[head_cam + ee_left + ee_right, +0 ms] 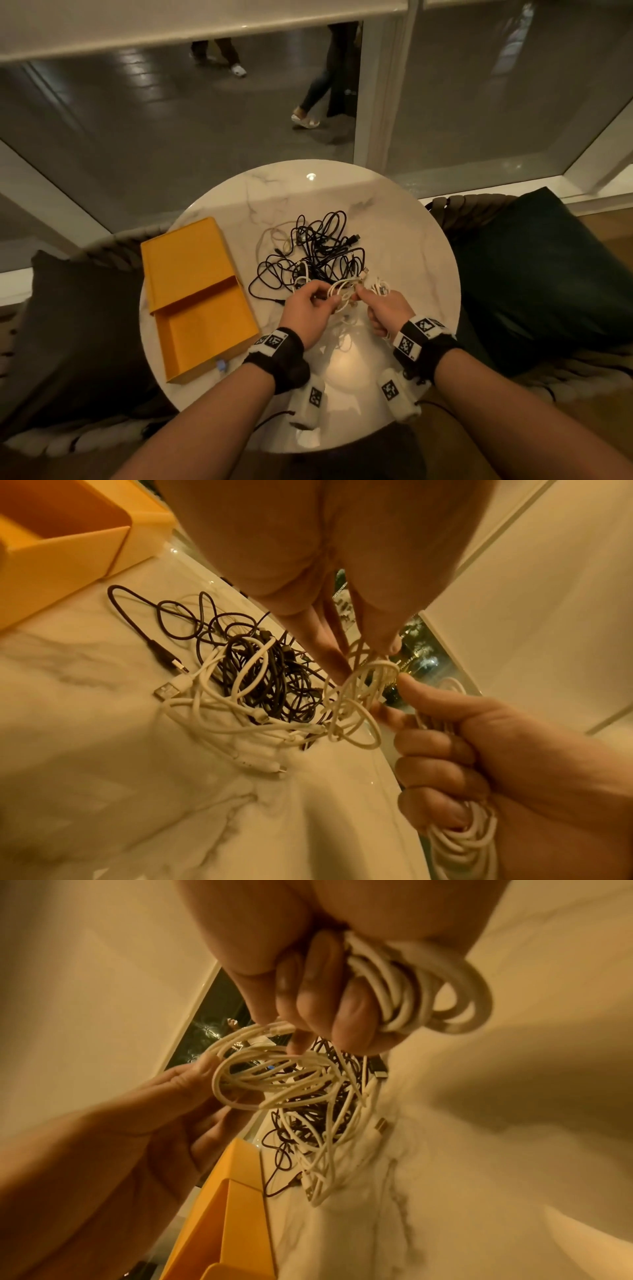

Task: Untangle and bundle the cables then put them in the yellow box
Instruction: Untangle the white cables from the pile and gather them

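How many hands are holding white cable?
2. The left hand pinches the white cable loops above the table; the right hand pinches them too and grips a white coil.

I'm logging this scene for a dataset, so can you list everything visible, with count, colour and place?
Round marble table: one, white with grey veins, centre.
Yellow cardboard box: one, slid partly open, nothing visible inside, table's left side.
Tangled black cables: several, exact count unclear, mid-table.
Loose white cables: several, mixed into the tangle's near edge.
Coiled white cable: one, between both hands.
Bundled white cable: one, in the right palm.
Dark cushions: two, flanking the table.
Passers-by: legs beyond the glass.
Left hand: pinches the coil.
Right hand: fingers curled round the bundle.
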### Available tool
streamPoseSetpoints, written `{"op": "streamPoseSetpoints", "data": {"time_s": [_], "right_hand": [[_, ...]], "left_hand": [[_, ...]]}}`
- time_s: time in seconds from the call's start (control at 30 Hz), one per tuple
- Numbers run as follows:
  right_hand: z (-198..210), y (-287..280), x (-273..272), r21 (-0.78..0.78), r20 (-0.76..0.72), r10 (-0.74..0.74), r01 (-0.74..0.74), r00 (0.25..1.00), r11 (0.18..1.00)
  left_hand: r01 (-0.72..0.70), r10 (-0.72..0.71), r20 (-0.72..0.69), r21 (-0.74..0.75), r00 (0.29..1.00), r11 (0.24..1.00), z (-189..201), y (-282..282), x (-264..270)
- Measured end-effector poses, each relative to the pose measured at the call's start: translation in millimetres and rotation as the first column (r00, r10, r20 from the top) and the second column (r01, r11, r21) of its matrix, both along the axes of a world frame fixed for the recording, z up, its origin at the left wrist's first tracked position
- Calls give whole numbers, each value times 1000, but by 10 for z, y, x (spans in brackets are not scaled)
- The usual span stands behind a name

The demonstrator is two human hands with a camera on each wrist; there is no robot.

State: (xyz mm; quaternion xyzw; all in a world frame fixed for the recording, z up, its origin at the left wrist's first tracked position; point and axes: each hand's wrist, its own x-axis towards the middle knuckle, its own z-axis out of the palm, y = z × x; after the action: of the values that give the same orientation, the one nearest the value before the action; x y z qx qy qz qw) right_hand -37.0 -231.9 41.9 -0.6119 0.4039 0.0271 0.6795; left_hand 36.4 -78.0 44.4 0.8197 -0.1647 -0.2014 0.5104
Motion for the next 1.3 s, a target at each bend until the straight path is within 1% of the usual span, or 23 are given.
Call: {"op": "streamPoseSetpoints", "data": {"time_s": [0.1, 0.2, 0.3, 0.37, 0.43, 0.5, 0.6, 0.63, 0.7, 0.77, 0.8, 0.87, 0.93, 1.0, 1.13, 1.3], "right_hand": [[51, 28, 33, 25, 41, -15, 14, 999, 1000], [83, 26, 56, -10, 53, 12, -12, 999, 1000], [131, -14, 61, 6, 87, 33, -33, 996, 999], [160, -51, 56, -6, 111, 82, -82, 990, 997], [185, -80, 54, -58, 119, 146, -140, 982, 989], [177, -119, 62, -92, 111, 158, -148, 981, 985], [176, -196, 68, -52, 99, 157, -153, 983, 987], [181, -223, 72, -64, 90, 175, -169, 980, 983], [202, -286, 95, -181, 40, 242, -231, 969, 956], [202, -351, 123, -337, -36, 304, -298, 952, 893], [197, -385, 130, -384, -73, 328, -330, 942, 862], [191, -460, 123, -447, -137, 364, -385, 921, 808], [166, -527, 112, -467, -187, 364, -409, 912, 784], [125, -588, 121, -445, -213, 331, -393, 919, 804], [68, -668, 197, -340, -215, 218, -282, 952, 897], [129, -791, 274, -357, -180, 133, -191, 975, 914]], "left_hand": [[21, -22, -47, -36, 999, 999, 53, 13, -20], [75, -76, -20, -32, 997, 997, 92, -9, -69], [39, -40, -31, -51, 999, 998, 103, -40, -73], [18, -21, -55, -66, 998, 998, 105, -60, -52], [28, -35, -82, -83, 996, 996, 109, -81, -37], [48, -56, -85, -86, 995, 995, 113, -104, -40], [84, -88, -79, -54, 993, 995, 105, -137, -44], [92, -96, -81, -47, 992, 995, 105, -154, -49], [77, -82, -90, -56, 993, 995, 112, -189, -50], [22, -27, -76, -65, 997, 998, 140, -216, -31], [-9, 4, -71, -69, 997, 998, 153, -226, -11], [-67, 62, -73, -62, 995, 996, 190, -236, 47], [-119, 118, -52, -33, 992, 992, 229, -221, 107], [-184, 183, -24, -12, 983, 983, 258, -177, 173], [-287, 287, -37, 19, 957, 958, 281, -89, 266], [-321, 323, -36, 63, 946, 945, 257, -41, 333]]}}
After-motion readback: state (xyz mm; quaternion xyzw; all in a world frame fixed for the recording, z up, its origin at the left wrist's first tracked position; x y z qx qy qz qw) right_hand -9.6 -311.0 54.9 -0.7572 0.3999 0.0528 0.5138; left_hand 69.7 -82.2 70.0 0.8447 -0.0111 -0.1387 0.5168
